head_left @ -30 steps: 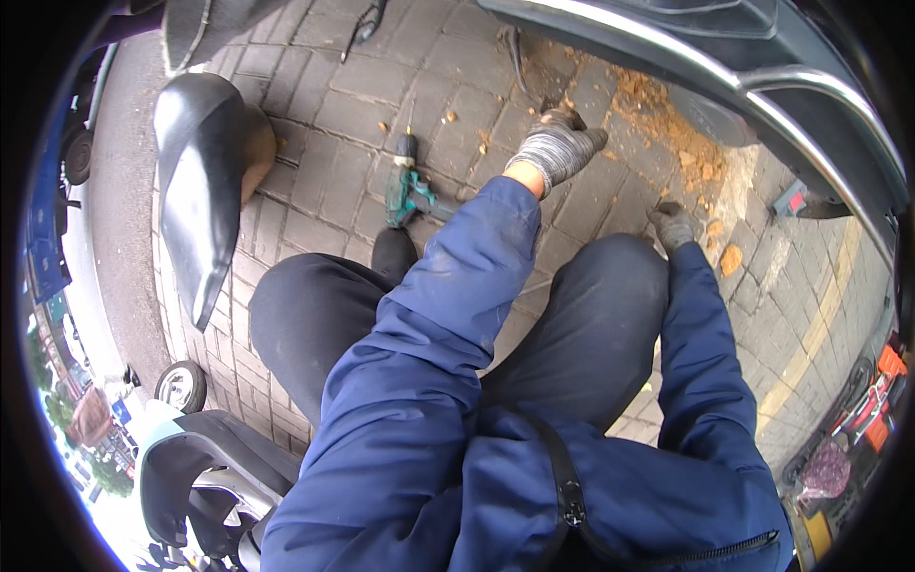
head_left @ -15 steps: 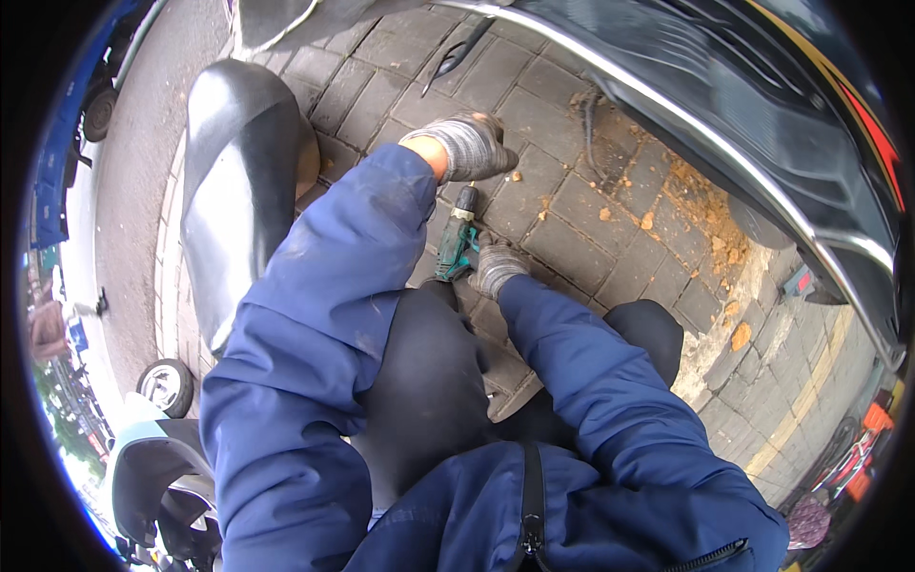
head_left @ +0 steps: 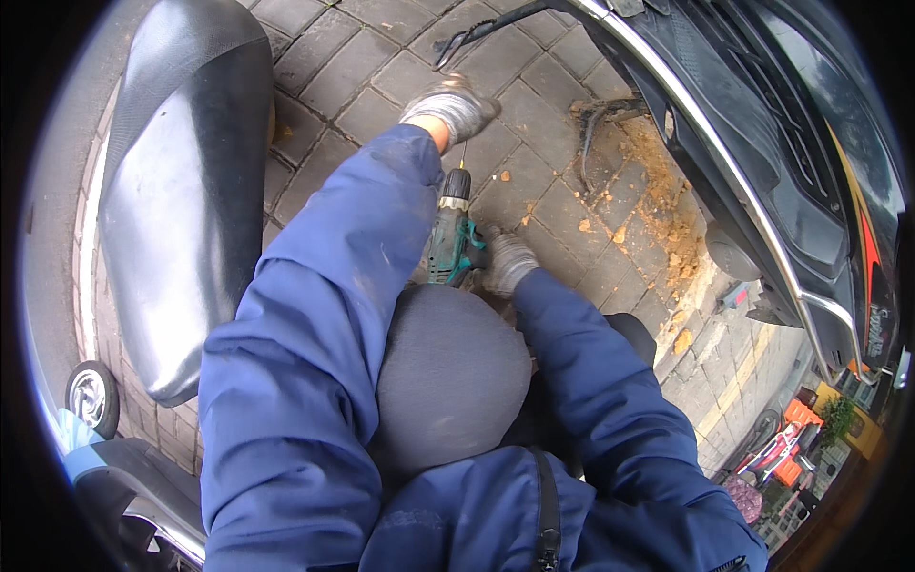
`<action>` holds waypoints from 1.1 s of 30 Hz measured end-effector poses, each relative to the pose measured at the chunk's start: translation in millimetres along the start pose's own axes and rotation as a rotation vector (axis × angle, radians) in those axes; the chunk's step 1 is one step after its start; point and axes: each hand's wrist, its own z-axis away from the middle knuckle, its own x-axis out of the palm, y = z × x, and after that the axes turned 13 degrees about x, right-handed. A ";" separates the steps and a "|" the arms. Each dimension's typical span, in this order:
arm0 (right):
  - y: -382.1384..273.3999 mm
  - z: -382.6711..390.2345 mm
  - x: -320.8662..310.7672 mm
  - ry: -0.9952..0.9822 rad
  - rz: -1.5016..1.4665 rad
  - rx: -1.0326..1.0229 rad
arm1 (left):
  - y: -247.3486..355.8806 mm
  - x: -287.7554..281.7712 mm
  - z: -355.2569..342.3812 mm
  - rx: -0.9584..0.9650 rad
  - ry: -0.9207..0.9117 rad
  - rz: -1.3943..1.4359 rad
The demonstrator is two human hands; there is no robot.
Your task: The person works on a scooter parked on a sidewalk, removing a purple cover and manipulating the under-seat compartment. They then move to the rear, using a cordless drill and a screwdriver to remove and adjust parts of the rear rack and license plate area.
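My right hand (head_left: 510,263), in a grey knit glove, is closed at the handle of a teal and black cordless drill (head_left: 446,243). The drill's thin bit (head_left: 464,156) points away from me, its tip close under my left hand. My left hand (head_left: 455,107), also gloved, has its fingers curled in over the paving; what they hold, if anything, is hidden. Just beyond it, a dark bar with a bent metal end (head_left: 467,38) reaches from the scooter body (head_left: 753,162). My knee (head_left: 453,377) is close below the drill.
A black scooter seat (head_left: 186,200) lies on the left. Orange-brown crumbs of dirt (head_left: 672,214) and a dark curved strip (head_left: 591,143) lie on the brick paving (head_left: 553,114). A chrome rail (head_left: 734,176) curves along the scooter at right. A wheel (head_left: 92,398) shows at lower left.
The view has shifted, with the seat now larger and the scooter's dark bar more in sight. My left hand stays by the bit's tip, and my right hand stays at the drill.
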 end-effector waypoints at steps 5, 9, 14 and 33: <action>14.3 46.5 -57.2 0.131 -0.084 -0.160 | -6.1 16.4 5.5 -0.082 0.056 0.902; 29.7 67.7 -79.3 0.156 -0.200 -0.212 | 21.7 25.7 4.0 0.038 -0.054 1.551; 53.2 82.9 -84.3 0.211 -0.427 -0.377 | 56.1 44.3 -19.4 0.043 -0.028 1.651; 53.6 85.0 -60.8 0.630 -0.374 -0.176 | 105.6 23.2 -28.1 0.166 -0.050 1.491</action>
